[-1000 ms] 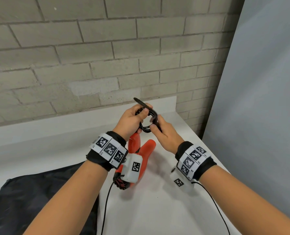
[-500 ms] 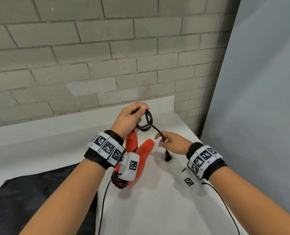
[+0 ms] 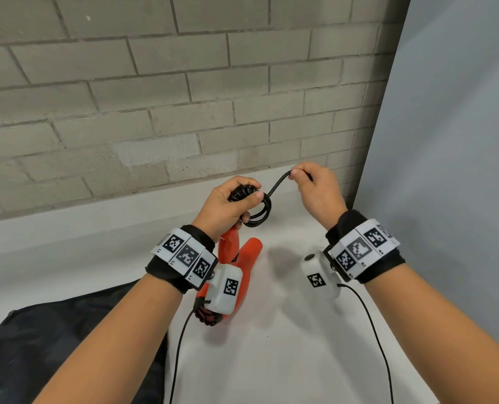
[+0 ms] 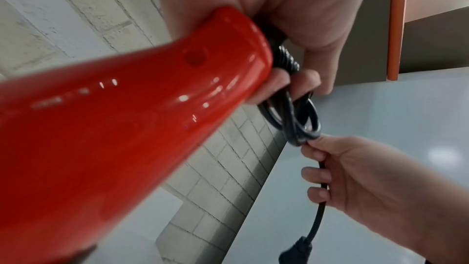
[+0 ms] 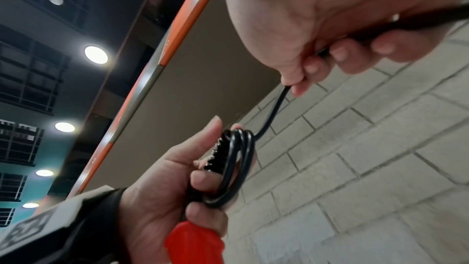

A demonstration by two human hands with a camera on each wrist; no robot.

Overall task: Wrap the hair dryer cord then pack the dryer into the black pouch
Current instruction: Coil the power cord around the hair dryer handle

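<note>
The red hair dryer [image 3: 242, 266] is held upright over the white table, its handle [image 4: 127, 107] in my left hand [image 3: 228, 205]. That hand also clamps several black cord loops [image 3: 260, 212] [image 5: 236, 170] against the handle's end. My right hand [image 3: 315, 191] is up and to the right, gripping the free stretch of cord [image 3: 277, 183] [image 5: 272, 113] pulled taut from the coil. The plug [image 4: 296, 252] hangs below the right hand [image 4: 355, 172]. The black pouch [image 3: 53, 345] lies flat at the lower left.
A brick wall [image 3: 155, 97] runs along the back of the white table [image 3: 271, 360]. A grey panel [image 3: 446, 141] closes off the right side. Thin camera cables [image 3: 373, 330] trail from both wrists.
My right hand dropped away from the coil with the cord's end, then rose up and to the right, drawing the free cord taut. The left hand kept hold of the handle and loops.
</note>
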